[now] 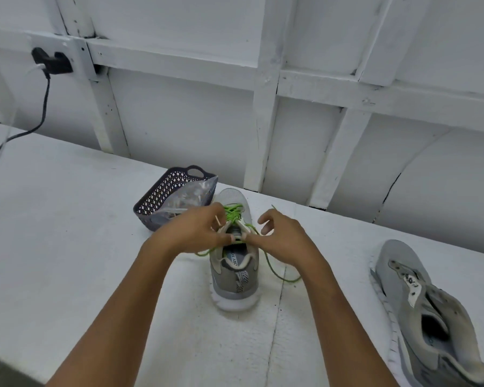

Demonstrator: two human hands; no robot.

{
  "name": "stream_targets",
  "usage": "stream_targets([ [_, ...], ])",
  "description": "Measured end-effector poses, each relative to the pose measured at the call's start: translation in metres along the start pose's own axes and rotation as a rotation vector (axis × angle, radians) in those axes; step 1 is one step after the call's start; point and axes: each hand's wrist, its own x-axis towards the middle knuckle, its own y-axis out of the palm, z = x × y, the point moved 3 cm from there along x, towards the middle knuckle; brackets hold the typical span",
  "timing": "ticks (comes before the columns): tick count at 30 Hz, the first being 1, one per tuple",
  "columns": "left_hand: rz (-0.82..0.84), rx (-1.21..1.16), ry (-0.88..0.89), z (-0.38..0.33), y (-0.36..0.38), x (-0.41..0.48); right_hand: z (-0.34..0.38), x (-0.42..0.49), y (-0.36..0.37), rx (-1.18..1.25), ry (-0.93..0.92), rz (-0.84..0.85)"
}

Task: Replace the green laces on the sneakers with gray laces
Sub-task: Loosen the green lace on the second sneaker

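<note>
Green lace [233,214]: slack, threaded through the front eyelets of the sneaker [235,277], upright on the table [67,247], heel toward me. Hazard, I judge: a hard tug snags the lace tip or topples the sneaker. Left hand [201,233]: pinching the sneaker's eyelet flap. Right hand [280,236]: fingers curled beside the opposite flap; I cannot tell what it holds.

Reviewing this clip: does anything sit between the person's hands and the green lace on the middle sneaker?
Nothing visible does. The left hand and right hand are both already at the green lace, by the top eyelets of the sneaker. The basket sits behind to the left and the second sneaker lies far right, both clear.
</note>
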Motion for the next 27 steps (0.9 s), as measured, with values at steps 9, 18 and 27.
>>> stream_targets([
  [9, -0.203, 0.056, 0.029, -0.034, 0.025, -0.002, -0.013, -0.015, -0.001, -0.085, 0.002, 0.036],
  [18, -0.071, 0.043, 0.188, -0.095, 0.056, -0.012, -0.056, -0.068, -0.044, -0.089, 0.113, -0.080],
  [27, -0.107, 0.111, 0.205, -0.104, 0.076, -0.015, -0.068, -0.079, -0.042, -0.060, 0.107, -0.171],
])
